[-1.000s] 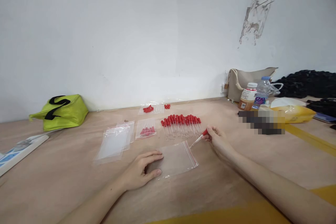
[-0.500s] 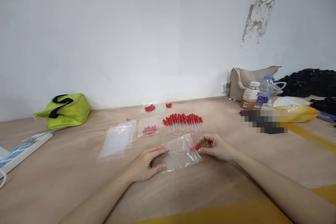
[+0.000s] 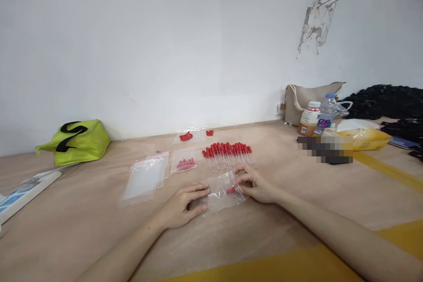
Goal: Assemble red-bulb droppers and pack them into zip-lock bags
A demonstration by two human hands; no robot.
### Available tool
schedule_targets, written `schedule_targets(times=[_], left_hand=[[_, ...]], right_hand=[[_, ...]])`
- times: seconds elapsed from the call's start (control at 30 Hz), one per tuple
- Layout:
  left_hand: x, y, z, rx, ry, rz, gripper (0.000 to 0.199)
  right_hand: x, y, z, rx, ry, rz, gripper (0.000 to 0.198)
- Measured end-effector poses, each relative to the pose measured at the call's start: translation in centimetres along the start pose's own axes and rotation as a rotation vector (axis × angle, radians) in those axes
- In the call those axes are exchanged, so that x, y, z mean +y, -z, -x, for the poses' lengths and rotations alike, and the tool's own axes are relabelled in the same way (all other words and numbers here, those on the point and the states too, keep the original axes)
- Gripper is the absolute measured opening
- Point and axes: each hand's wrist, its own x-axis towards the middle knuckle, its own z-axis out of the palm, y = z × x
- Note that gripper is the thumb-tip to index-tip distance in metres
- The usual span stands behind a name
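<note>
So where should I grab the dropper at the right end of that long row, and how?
I'd pinch the rightmost dropper by its red bulb, coming from above and the right. The bulb is its thickest part and lies at the far end, while the clear stem is thin. Other droppers crowd its left side, so the right looks easier.

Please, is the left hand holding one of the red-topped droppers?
No, the left hand has its fingertips on the clear bag, while the nearest red bulb shows by the right hand.
</note>
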Motion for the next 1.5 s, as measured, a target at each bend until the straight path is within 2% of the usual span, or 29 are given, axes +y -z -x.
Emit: schedule_targets(times=[0.07, 0.2, 0.33, 0.43, 0.5, 0.63, 0.7, 0.8, 0.97, 1.07, 1.17, 1.23, 1.33, 1.4, 1.5], left_hand=[[0.0, 0.0, 0.0, -0.016, -0.006, 0.002, 0.039], [0.0, 0.1, 0.0, -0.014, -0.007, 0.018, 0.034], [0.1, 0.0, 0.3, 0.021, 0.001, -0.014, 0.034], [0.1, 0.0, 0.5, 0.083, 0.010, -0.032, 0.034], [0.2, -0.1, 0.6, 0.094, 0.002, -0.022, 0.033], [0.2, -0.1, 0.7, 0.081, -0.013, -0.003, 0.032], [0.2, -0.2, 0.7, 0.076, -0.008, 0.005, 0.032], [0.0, -0.3, 0.7, 0.057, 0.005, 0.012, 0.033], [-0.3, -0.4, 0.8, 0.045, 0.003, 0.024, 0.033], [-0.3, -0.4, 0.8, 0.046, 0.008, 0.029, 0.033], [-0.3, -0.4, 0.7, 0.046, 0.013, 0.034, 0.033], [-0.3, -0.3, 0.6, 0.049, 0.005, 0.034, 0.033], [-0.1, -0.2, 0.6, 0.040, 0.010, 0.022, 0.032], [0.0, -0.1, 0.6, 0.035, 0.021, 0.015, 0.032], [0.1, -0.1, 0.7, 0.032, 0.026, 0.013, 0.032]], right_hand=[[0.1, -0.5, -0.1, -0.026, -0.026, 0.010, 0.017], [0.1, -0.8, 0.0, -0.038, -0.123, -0.103, 0.022], [1.0, 0.3, -0.2, 0.059, -0.186, -0.097, 0.021], [2.7, 2.2, -1.6, 0.189, -0.259, 0.067, 0.019], [3.9, 3.6, -3.3, 0.236, -0.249, 0.221, 0.018], [5.6, 5.1, -7.3, 0.229, -0.205, 0.507, 0.022], [6.2, 4.9, -8.9, 0.220, -0.254, 0.601, 0.025], [7.2, 4.3, -10.5, 0.167, -0.337, 0.609, 0.024], [7.9, 4.4, -12.0, 0.135, -0.354, 0.500, 0.016], [6.9, 5.6, -12.5, 0.128, -0.359, 0.393, 0.016], [5.1, 6.8, -11.7, 0.134, -0.341, 0.247, 0.021], [3.9, 7.1, -9.9, 0.259, -0.313, 0.039, 0.022], [2.9, 6.3, -6.0, 0.571, -0.306, -0.286, 0.030], [2.6, 5.1, -3.3, 0.660, -0.378, -0.392, 0.037], [2.5, 3.1, -0.8, 0.725, -0.482, -0.558, 0.041]])
